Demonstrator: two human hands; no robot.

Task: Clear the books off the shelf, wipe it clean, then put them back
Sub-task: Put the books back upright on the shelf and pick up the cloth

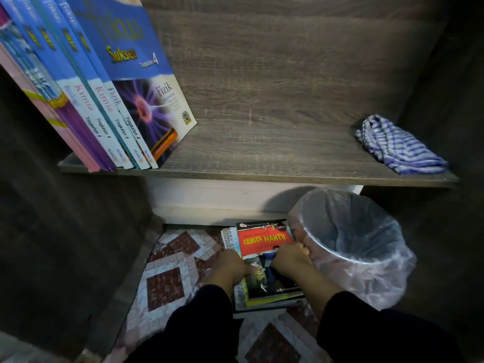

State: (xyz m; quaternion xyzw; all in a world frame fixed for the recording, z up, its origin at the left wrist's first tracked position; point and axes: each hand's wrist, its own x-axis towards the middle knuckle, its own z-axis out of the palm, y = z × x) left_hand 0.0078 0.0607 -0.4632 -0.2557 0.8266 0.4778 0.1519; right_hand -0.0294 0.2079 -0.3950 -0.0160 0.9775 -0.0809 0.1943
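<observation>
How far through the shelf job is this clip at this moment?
Partly done, apparently. Some textbooks stand at the shelf's left end; the rest of it is bare, and the striped cloth lies on its right end. In hand: the left hand and right hand grip a stack of books on the floor beside the bin. Left: shelving that stack. Whether wiping happened isn't visible.

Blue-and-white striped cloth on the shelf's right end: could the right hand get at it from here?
Probably yes. The blue-and-white striped cloth lies alone near the wooden shelf's front edge, nothing around it. The right hand must first release the red-covered book below.
</observation>
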